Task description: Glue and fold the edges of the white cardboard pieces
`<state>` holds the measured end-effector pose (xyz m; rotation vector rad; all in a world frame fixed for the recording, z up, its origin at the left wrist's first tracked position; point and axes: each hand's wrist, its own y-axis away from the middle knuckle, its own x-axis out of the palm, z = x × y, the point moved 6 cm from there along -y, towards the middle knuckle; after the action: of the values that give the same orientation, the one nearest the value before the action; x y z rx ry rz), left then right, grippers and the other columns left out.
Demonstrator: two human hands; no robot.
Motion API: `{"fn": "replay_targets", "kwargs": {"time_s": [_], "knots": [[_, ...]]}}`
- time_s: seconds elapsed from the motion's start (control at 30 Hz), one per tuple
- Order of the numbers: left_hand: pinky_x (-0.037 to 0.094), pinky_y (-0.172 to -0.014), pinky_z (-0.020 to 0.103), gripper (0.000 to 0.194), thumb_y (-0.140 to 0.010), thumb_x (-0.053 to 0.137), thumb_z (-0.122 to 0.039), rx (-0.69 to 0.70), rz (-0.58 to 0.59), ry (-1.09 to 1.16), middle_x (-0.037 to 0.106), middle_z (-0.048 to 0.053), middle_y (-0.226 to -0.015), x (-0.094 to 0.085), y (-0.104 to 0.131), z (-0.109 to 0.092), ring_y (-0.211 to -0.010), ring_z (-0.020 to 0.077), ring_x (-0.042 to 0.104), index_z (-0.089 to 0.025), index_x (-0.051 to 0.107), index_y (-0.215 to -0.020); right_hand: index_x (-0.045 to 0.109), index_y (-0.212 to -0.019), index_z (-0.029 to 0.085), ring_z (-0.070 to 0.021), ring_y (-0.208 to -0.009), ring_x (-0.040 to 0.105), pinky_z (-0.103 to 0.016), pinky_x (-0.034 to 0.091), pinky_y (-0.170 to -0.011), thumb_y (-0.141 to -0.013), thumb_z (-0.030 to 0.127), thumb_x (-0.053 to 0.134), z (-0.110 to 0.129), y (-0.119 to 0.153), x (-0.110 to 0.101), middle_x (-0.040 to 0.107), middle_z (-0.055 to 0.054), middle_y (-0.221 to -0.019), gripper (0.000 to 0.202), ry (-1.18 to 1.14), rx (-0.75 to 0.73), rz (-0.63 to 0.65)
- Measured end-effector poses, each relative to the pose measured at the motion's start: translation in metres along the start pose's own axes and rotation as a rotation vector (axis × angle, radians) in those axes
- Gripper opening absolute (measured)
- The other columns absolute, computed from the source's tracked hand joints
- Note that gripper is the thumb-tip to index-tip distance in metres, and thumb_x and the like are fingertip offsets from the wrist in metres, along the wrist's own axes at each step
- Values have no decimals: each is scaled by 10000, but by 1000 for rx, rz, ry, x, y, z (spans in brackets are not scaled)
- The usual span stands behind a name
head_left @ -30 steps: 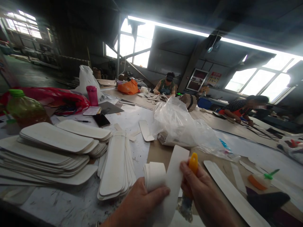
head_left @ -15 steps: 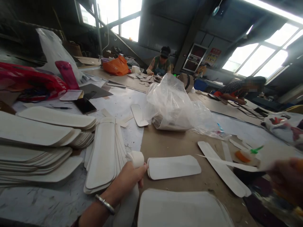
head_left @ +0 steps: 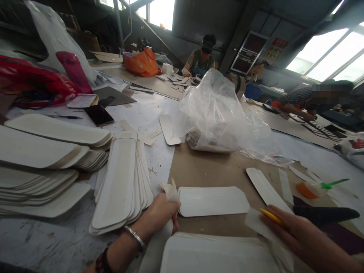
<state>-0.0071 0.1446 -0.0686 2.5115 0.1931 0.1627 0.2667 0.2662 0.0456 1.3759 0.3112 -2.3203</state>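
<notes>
My left hand (head_left: pixel 163 210), fingers closed, grips a pale, folded strip (head_left: pixel 170 190) whose top sticks up above the fist. The strip's kind is unclear. Beside those fingers lies a small stack of white rounded panels (head_left: pixel 213 201). My right hand (head_left: pixel 295 233) is closed around a thin yellow tool (head_left: pixel 271 216), mostly hidden by the fingers. A pale thin sheet (head_left: pixel 254 223) hangs by the same hand, at the right end of the panels. In front, at the bottom edge, is a stack of larger white panels (head_left: pixel 216 254).
Fanned white panels (head_left: pixel 116 182) and more piles (head_left: pixel 36 146) cover the left. A clear plastic bag (head_left: pixel 213 117) stands mid-table. To the right lie a long panel (head_left: pixel 267 189), an orange glue bottle with a green tip (head_left: pixel 309 189) and a black object (head_left: pixel 325 215). Two people work beyond.
My right hand has come in leftward from the right edge to the end of the small stack. My left hand stays on the pale strip, whose rolled top now looks folded upright. The view has shifted.
</notes>
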Motion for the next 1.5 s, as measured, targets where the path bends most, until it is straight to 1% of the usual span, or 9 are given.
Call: {"fn": "replay_targets", "kwargs": {"time_s": [0.03,0.07,0.13,0.23,0.4,0.93,1.1,1.3,1.5], "knots": [[354,-433,244,266,-625,479,-286,-1,-5,3,555,94,-417,0,-1,0,-395,161,499,-150,486,-397,582,-623,248,-166,-460,511,-278,367,-480,-749,572,507,18,-9,26,562,-7,-514,355,16,-46,196],[360,-438,241,259,-617,479,-288,-2,-11,5,556,91,-416,-1,-3,-1,-398,158,502,-148,487,-399,540,-618,235,-152,-471,492,-269,345,-490,-807,516,453,36,-18,47,544,2,-524,350,33,-87,312],[370,-445,240,239,-595,477,-288,-5,-28,13,546,79,-402,-3,-6,-1,-398,158,505,-149,484,-401,499,-634,216,-134,-520,474,-251,323,-519,-853,427,420,69,-35,78,537,12,-569,313,34,-165,444],[379,-445,248,208,-559,475,-297,-21,-28,35,511,50,-370,-4,-11,-1,-395,165,508,-159,472,-404,512,-664,198,-120,-551,461,-225,306,-526,-853,347,452,98,-54,112,545,16,-605,249,37,-200,557],[378,-442,251,212,-544,473,-320,-55,-12,45,490,41,-353,-5,-14,-2,-385,167,503,-162,471,-402,593,-739,178,-137,-583,518,-220,314,-546,-841,275,490,108,-69,139,620,-25,-672,174,140,-222,627],[407,-464,268,216,-531,450,-320,-67,-37,5,494,49,-351,-4,-16,-7,-392,172,502,-166,478,-382,641,-847,178,-229,-734,641,-256,326,-557,-882,296,460,118,-77,146,693,-102,-810,219,410,-284,605],[379,-432,248,195,-504,449,-307,-59,-52,-31,513,66,-360,-3,-17,-9,-384,170,503,-158,482,-383,646,-870,187,-251,-762,653,-267,371,-570,-882,306,443,119,-77,147,698,-111,-834,236,437,-304,585],[374,-432,247,317,-568,508,-409,-41,-97,-98,475,46,-331,-2,-16,-16,-357,158,487,-172,446,-367,653,-895,171,-267,-784,658,-289,422,-598,-867,280,443,121,-75,147,699,-129,-855,238,454,-326,553],[351,-417,255,286,-600,480,-335,-40,-156,-203,477,45,-328,-1,-17,-17,-343,169,482,-173,454,-365,655,-916,175,-266,-825,651,-288,425,-622,-840,319,496,120,-72,141,698,-128,-884,227,439,-313,538]]}}
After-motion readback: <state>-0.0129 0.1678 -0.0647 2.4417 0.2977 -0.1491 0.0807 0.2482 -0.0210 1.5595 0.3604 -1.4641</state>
